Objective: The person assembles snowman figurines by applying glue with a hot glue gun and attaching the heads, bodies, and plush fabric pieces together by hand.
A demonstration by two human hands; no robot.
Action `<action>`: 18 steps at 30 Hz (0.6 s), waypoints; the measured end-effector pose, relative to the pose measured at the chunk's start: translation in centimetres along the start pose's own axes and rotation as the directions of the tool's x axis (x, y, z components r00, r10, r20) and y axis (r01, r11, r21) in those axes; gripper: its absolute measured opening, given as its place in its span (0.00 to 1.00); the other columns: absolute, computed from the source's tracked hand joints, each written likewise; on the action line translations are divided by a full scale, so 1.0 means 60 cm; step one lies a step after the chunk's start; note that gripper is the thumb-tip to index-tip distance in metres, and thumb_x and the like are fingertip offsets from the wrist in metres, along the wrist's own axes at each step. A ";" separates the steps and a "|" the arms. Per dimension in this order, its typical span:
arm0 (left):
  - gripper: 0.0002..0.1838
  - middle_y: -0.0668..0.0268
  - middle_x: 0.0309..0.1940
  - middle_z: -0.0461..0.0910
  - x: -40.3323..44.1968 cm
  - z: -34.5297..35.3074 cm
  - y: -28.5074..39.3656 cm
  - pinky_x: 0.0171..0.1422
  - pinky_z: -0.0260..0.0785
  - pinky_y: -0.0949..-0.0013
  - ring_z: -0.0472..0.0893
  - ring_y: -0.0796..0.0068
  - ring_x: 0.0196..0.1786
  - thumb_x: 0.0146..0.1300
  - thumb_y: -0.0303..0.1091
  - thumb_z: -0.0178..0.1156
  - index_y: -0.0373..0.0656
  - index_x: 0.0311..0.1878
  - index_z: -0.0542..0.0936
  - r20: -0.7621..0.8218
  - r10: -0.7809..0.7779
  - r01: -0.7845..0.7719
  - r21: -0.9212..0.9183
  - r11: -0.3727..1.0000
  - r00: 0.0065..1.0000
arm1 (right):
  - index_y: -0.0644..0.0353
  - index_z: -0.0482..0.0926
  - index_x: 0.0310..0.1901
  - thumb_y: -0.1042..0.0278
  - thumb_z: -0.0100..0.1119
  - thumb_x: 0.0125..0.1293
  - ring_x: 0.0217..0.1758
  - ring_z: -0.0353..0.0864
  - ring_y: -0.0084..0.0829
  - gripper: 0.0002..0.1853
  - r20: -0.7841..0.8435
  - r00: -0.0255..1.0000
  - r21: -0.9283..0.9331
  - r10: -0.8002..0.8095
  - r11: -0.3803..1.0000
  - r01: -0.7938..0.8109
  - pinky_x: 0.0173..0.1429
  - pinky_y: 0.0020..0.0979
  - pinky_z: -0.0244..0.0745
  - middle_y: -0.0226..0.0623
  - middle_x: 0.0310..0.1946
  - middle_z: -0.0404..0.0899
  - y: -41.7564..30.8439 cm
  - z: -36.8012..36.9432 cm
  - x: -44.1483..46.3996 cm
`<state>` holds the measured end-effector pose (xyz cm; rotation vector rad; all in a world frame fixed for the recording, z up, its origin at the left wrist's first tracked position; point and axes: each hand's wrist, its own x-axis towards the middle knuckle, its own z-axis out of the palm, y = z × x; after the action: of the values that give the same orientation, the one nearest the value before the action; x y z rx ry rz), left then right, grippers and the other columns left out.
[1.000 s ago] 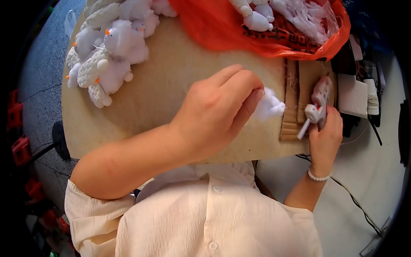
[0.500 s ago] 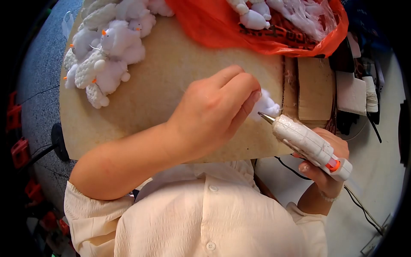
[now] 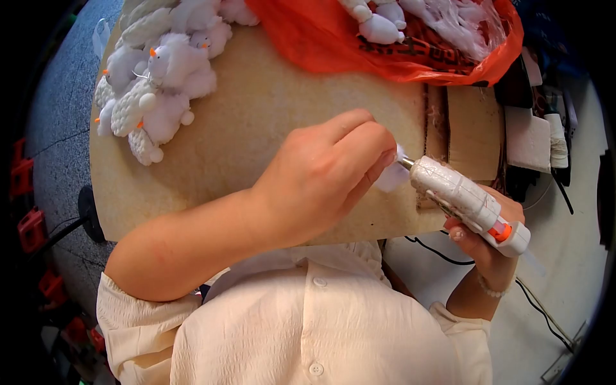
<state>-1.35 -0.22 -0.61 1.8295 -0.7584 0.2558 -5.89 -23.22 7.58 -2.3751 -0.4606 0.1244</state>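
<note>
L hand (image 3: 324, 170): grip pinched, thumb against fingers, apparently on a fluffy white piece (image 3: 391, 179) above the counter (image 3: 256, 90). R hand (image 3: 487, 256) has its grip wrapped round a glue gun (image 3: 455, 196), nozzle (image 3: 406, 163) right at the piece (actual contact's hidden, can't tell). Looks like the glue-application step; calls for a steady nozzle & fingertips clear of the hot tip. Red bag (image 3: 314, 48), far side, contains white stuffed figs. (image 3: 382, 29) w/ clear plastic (image 3: 471, 32) alongside.

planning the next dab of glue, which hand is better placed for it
Right, it seems: the right hand holds the glue gun, nozzle at the white piece the left hand pinches.
</note>
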 end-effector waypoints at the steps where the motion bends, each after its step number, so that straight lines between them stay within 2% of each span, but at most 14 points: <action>1: 0.02 0.61 0.25 0.73 0.000 0.000 0.000 0.28 0.66 0.69 0.73 0.65 0.25 0.58 0.21 0.58 0.36 0.33 0.74 -0.002 -0.006 0.006 -0.009 1.000 1.000 | 0.66 0.80 0.29 0.65 0.70 0.43 0.21 0.76 0.35 0.14 -0.016 1.000 0.010 -0.001 1.000 0.001 0.29 0.29 0.69 0.37 0.20 0.78 -0.001 0.001 0.000; 8: 0.02 0.61 0.26 0.73 0.001 -0.002 -0.002 0.30 0.66 0.69 0.73 0.66 0.26 0.59 0.20 0.57 0.36 0.34 0.75 -0.007 -0.045 0.045 -0.036 0.998 0.999 | 0.66 0.80 0.29 0.64 0.73 0.40 0.25 0.78 0.36 0.17 -0.017 0.991 0.184 0.134 0.975 -0.128 0.31 0.29 0.71 0.38 0.22 0.80 -0.012 -0.013 -0.014; 11: 0.01 0.61 0.26 0.73 0.002 -0.003 0.000 0.30 0.66 0.69 0.73 0.66 0.26 0.59 0.21 0.57 0.36 0.34 0.75 0.007 -0.052 0.052 -0.027 0.998 0.999 | 0.65 0.81 0.29 0.63 0.74 0.39 0.26 0.80 0.37 0.17 0.100 0.990 0.121 -0.104 0.988 0.092 0.32 0.29 0.72 0.38 0.23 0.80 0.002 -0.016 -0.008; 15: 0.01 0.61 0.26 0.73 0.002 -0.004 0.000 0.30 0.66 0.70 0.73 0.66 0.26 0.59 0.21 0.57 0.36 0.34 0.75 0.007 -0.039 0.039 -0.025 0.999 0.999 | 0.64 0.81 0.30 0.61 0.74 0.43 0.24 0.79 0.36 0.17 0.073 0.995 0.053 -0.063 0.997 0.059 0.29 0.28 0.71 0.38 0.23 0.80 0.004 -0.005 -0.009; 18: 0.01 0.61 0.26 0.73 0.002 -0.005 0.001 0.30 0.66 0.70 0.73 0.66 0.26 0.60 0.21 0.57 0.36 0.34 0.75 0.024 -0.044 0.045 -0.032 0.998 0.999 | 0.64 0.81 0.30 0.59 0.73 0.44 0.23 0.79 0.34 0.18 0.061 0.997 0.078 -0.057 0.996 0.052 0.28 0.27 0.71 0.38 0.23 0.80 0.013 -0.006 -0.011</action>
<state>-1.22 0.01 -0.40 1.8190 -0.7332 0.1922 -6.21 -24.25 7.30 -2.2875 -0.5407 0.1896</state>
